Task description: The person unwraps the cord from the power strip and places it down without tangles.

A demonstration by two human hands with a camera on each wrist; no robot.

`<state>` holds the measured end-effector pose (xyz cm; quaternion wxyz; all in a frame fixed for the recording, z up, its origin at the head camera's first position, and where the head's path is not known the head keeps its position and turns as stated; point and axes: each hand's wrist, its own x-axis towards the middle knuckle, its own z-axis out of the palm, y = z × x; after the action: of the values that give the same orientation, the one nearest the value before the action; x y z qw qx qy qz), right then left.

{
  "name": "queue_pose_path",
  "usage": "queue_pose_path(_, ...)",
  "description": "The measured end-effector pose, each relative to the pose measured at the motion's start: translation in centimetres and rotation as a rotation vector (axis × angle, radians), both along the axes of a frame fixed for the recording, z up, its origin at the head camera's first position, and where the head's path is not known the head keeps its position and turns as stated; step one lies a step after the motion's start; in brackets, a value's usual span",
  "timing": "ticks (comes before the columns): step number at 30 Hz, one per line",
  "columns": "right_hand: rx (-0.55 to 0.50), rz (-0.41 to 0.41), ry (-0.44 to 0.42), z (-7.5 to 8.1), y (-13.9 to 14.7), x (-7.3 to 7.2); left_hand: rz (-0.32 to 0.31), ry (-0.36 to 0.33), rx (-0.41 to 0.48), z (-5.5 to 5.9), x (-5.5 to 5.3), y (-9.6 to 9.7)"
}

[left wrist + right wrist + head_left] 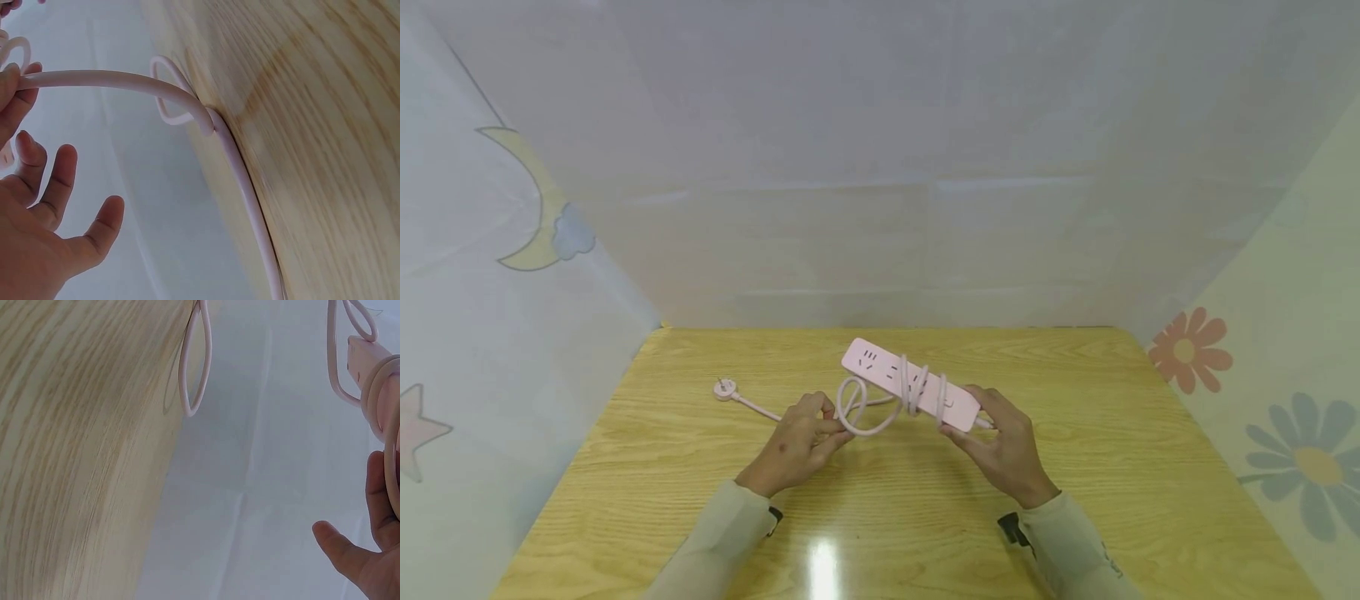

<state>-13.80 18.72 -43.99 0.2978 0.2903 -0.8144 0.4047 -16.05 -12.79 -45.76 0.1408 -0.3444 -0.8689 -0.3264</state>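
Observation:
A pink power strip [880,369] is tilted above the wooden table, its cord wound a few times around the body. My right hand [1006,446] grips the strip's right end between thumb and fingers. My left hand [797,442] pinches the pink cord [94,78] between thumb and forefinger, the other fingers loosely bent apart from it. Between the hands a loop of cord [840,400] hangs by the strip's left end. The round plug [725,389] lies on the table to the left, prongs upward. In the right wrist view, part of the wrapped strip [362,357] shows at the right edge.
The light wooden table [647,500] reaches back to a pale sheet wall [880,250]. Printed sheets with a moon [535,200] and flowers [1183,350] stand along the left and right sides.

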Motion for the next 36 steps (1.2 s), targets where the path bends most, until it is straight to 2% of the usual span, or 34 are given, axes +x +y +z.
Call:
queue_pose_path(6,-0.006,-0.003,0.018,0.02,0.04,-0.06,0.005,-0.009,-0.014,-0.15,-0.15,0.08)
queue_pose_path(16,-0.01,0.01,0.103,-0.11,0.07,-0.41,0.007,-0.014,-0.018,0.04,-0.06,0.23)
queue_pose_path(24,-0.011,0.003,0.107,-0.21,0.23,-0.43,0.02,-0.024,-0.016,0.17,0.04,0.34)
queue_pose_path(36,-0.017,0.012,0.089,-0.18,0.13,-0.14,0.08,-0.049,-0.053,0.05,0.1,0.15)
